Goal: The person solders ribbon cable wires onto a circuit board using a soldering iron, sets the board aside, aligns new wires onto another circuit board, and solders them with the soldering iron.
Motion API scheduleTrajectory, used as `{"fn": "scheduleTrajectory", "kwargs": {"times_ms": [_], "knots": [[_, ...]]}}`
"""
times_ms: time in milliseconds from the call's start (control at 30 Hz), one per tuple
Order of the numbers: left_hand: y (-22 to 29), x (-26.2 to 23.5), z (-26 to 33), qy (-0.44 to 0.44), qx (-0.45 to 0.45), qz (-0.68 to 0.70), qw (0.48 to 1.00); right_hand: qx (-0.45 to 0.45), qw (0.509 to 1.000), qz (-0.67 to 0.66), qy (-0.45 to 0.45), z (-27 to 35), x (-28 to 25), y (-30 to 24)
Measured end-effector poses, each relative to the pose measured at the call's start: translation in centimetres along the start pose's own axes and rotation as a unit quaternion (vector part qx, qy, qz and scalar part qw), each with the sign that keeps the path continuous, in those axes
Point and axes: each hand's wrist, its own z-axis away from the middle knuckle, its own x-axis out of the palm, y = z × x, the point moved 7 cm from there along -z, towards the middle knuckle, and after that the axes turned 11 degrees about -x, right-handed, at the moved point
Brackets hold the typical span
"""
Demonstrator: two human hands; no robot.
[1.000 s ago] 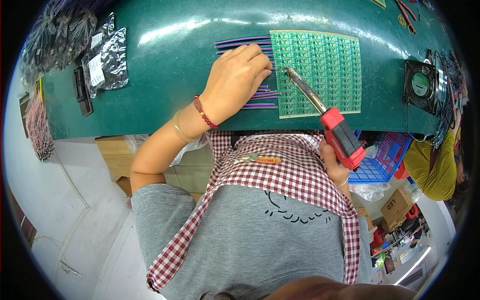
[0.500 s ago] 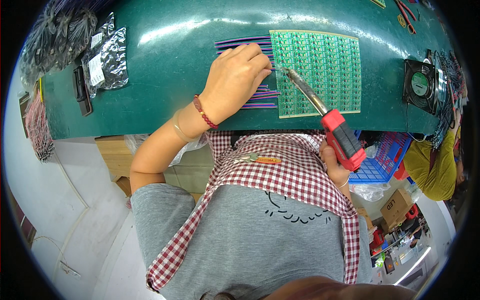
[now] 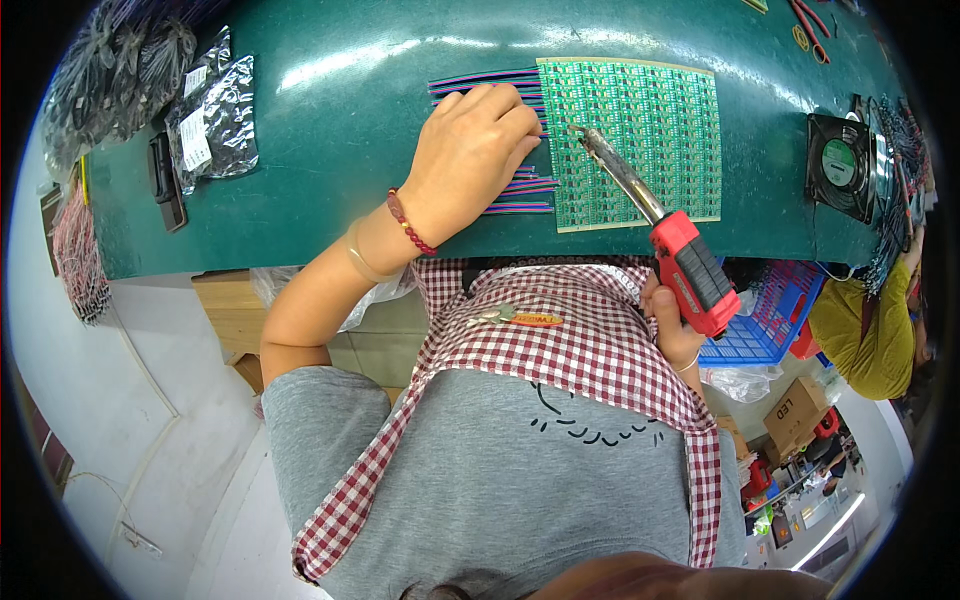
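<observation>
A green circuit board panel point(image 3: 650, 150), made of many small repeated units, lies flat on the bench. Thin multicoloured wires point(image 3: 528, 187) run in rows up to its left edge. My left hand point(image 3: 478, 148) is closed at that edge, thumb and fingers pinched on a wire; the fingertips partly hide it. In my right hand point(image 3: 674, 325) is a soldering iron point(image 3: 692, 268) with a red and black handle, its fingers wrapped round the grip. The iron's dark tip points over the left columns of the panel, near my left fingertips; whether it touches cannot be told.
On the green bench point(image 3: 330, 150), silvery bags point(image 3: 215, 120) and a black case point(image 3: 163, 170) lie left. A black fan point(image 3: 842, 165) stands right, red-handled pliers point(image 3: 812, 30) far right. A blue basket point(image 3: 765, 320) sits below the bench edge. Another person's mustard sleeve point(image 3: 860, 335) shows right.
The soldering iron has shifted slightly right and away from me, its tip moving off the panel's left edge. The panel has slid a tiny bit. My left hand stays nearly in place.
</observation>
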Motion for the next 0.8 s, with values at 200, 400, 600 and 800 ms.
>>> {"fn": "scheduleTrajectory", "kwargs": {"times_ms": [200,400,600,800], "knots": [[0.5,-0.7,0.4,0.012,0.006,-0.038,0.999,-0.031,0.999,0.009,-0.013,0.6,-0.5,0.5],[0.9,-0.6,2.3,-0.083,-0.019,-0.085,0.993,-0.03,0.999,-0.01,0.028,0.0,-0.2,-0.7],[0.8,-0.5,2.4,-0.083,-0.049,-0.035,0.995,-0.06,0.998,0.022,0.006,0.4,-0.5,-0.2],[0.6,-0.5,1.5,-0.035,-0.045,0.084,0.995,-0.036,0.999,-0.001,0.015,0.8,-0.5,0.3]]}}
